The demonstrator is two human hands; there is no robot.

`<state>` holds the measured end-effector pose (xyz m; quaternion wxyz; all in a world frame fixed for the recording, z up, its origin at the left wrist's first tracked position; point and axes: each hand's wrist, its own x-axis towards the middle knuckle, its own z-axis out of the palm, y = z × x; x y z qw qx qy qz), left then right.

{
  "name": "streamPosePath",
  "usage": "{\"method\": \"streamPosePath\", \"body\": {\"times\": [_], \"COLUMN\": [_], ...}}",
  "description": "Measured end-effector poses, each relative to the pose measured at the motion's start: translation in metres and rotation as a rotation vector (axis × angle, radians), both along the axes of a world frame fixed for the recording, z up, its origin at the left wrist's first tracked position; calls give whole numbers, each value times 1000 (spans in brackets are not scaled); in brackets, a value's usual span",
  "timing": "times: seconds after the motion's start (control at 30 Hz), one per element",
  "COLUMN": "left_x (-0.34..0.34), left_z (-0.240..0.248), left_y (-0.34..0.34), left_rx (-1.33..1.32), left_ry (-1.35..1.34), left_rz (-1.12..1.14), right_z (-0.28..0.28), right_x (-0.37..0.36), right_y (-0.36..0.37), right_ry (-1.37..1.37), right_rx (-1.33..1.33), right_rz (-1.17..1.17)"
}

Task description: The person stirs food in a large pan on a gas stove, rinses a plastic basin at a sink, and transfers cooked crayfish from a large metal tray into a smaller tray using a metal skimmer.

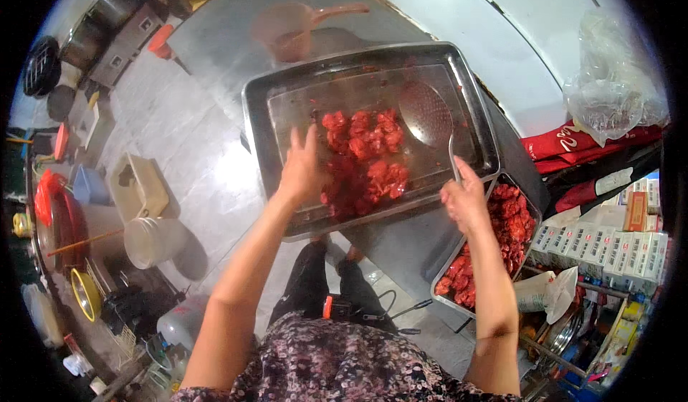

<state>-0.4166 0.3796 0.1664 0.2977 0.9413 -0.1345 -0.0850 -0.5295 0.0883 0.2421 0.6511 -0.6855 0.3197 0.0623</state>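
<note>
A large dark metal tray (pixel 261 126) is in front of me, holding a pile of red-coated chunks, perhaps meat (pixel 365 133). My left hand (pixel 302 167) is over the tray's left part, beside the chunks; its fingers are apart and slightly blurred, with nothing seen in them. My right hand (pixel 466 198) grips the thin handle of a perforated skimmer (pixel 424 112) near the tray's right front corner. The skimmer's round bowl lies over the tray, right of the pile. Partly beneath my right forearm, a second metal tray (pixel 438 284) holds many more red chunks (pixel 510 223).
A pink dipper (pixel 290 33) rests on the grey surface behind the tray. On the right are a clear plastic bag (pixel 609 79), red packaging (pixel 566 151) and stacked white boxes (pixel 602 251). Left, a white bucket (pixel 150 243) and a beige basin (pixel 136 190) stand on the floor.
</note>
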Motion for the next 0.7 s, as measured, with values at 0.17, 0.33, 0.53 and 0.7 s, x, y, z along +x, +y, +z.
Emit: {"method": "streamPosePath", "body": {"times": [0.17,0.33,0.53,0.7], "left_x": [50,48,52,57], "left_z": [-16,-16,-18,-34], "left_y": [-37,-60,-69,-68], "left_rx": [25,169,85,-146], "left_ry": [165,161,146,4], "left_rz": [-77,-36,-58,-147], "right_z": [-18,-22,-13,-22], "right_x": [-1,0,4,6], "right_y": [9,39,68,68], "right_ry": [-40,-8,-6,16], "right_rx": [239,323,470,617], "right_rz": [-88,-92,-129,-104]}}
